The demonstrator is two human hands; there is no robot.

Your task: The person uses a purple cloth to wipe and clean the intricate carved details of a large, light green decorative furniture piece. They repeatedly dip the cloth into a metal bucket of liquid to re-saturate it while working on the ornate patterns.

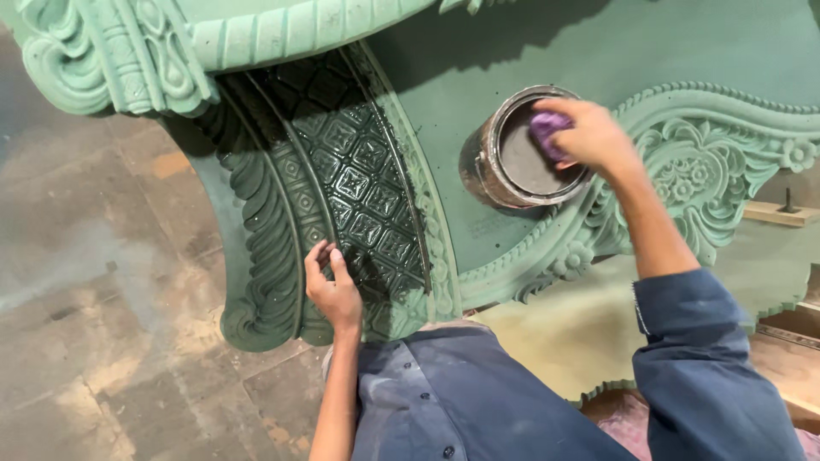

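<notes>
Sponge (547,130) (purple, likely soft and squashy) sits pinched in right hand (589,137) fingers over the paint tin (512,154); left hand (335,294) fingers rest together on the carved panel (367,196) beside that tin.

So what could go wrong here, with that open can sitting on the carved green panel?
The open can sits on the green carved panel near raised ornament; the right hand dipping the purple pad might tip it or drip. The left hand rests on the dark patterned section and could smudge it if wet.

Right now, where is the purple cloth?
In the head view, upper right: the purple cloth is in the right hand, dipped into the open tin on the green carved panel.
</notes>
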